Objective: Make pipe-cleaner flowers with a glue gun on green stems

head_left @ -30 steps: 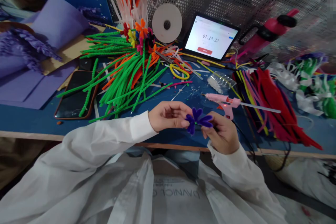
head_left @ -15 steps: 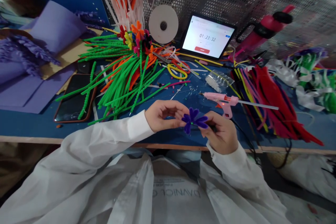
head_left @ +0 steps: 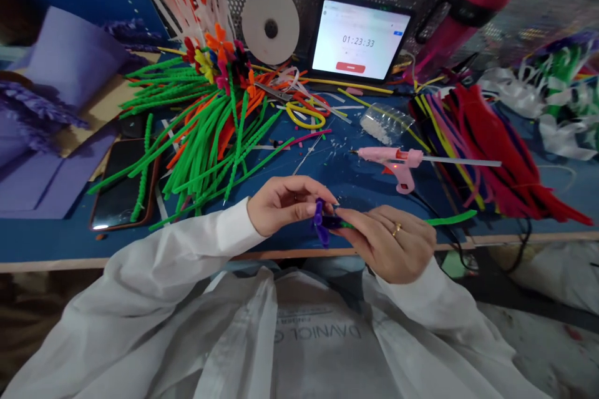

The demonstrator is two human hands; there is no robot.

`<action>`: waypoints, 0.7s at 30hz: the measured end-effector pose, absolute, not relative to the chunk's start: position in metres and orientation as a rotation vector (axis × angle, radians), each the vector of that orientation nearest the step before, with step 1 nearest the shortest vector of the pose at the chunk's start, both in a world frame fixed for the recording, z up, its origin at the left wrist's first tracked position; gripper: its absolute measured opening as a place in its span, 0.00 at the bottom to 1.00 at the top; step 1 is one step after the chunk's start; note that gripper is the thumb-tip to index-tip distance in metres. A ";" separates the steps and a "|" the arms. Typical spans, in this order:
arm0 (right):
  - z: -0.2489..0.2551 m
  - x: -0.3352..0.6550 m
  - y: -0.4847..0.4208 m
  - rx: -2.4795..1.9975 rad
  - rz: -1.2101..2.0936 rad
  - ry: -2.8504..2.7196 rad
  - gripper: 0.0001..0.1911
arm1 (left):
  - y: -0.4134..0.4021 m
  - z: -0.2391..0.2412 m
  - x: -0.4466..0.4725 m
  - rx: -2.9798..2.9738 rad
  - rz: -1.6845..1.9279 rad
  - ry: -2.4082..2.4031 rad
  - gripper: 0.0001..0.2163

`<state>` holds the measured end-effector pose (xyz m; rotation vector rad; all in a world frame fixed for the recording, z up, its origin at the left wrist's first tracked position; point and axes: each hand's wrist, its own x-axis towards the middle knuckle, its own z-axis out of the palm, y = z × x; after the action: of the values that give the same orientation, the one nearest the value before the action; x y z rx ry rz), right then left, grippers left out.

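Note:
Over the near edge of the blue table (head_left: 56, 234), both hands hold a purple pipe-cleaner flower (head_left: 321, 224) on a green stem (head_left: 452, 219). My left hand (head_left: 285, 202) pinches the petals with thumb and fingertips. My right hand (head_left: 390, 242) is closed round the stem just behind the flower head, and the stem sticks out to the right past my knuckles. A ring shows on one right finger. White sleeves cover both arms.
A pink glue gun (head_left: 397, 162) lies just beyond my right hand. Green pipe-cleaner stems (head_left: 210, 137) with finished flowers (head_left: 219, 56) spread left. A phone (head_left: 121, 193), tablet timer (head_left: 358, 40), tape roll (head_left: 270, 25), red and yellow pipe cleaners (head_left: 486, 143), pink bottle (head_left: 463, 6) and purple paper (head_left: 60, 62) surround them.
The flower has turned from facing up to edge-on, its stem now pointing right. My right hand rolled over so its back shows. The view tilted down; the timer advanced one second.

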<state>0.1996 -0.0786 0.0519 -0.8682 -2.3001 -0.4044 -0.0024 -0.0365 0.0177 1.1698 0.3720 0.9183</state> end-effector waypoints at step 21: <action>0.056 0.201 -0.067 -1.160 0.948 -2.002 0.07 | -0.036 0.008 0.002 1.060 0.912 0.480 0.13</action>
<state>0.2008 -0.0669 0.0562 -1.1599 -2.0023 0.9484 0.0022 -0.0359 0.0077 1.0601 0.4798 0.9118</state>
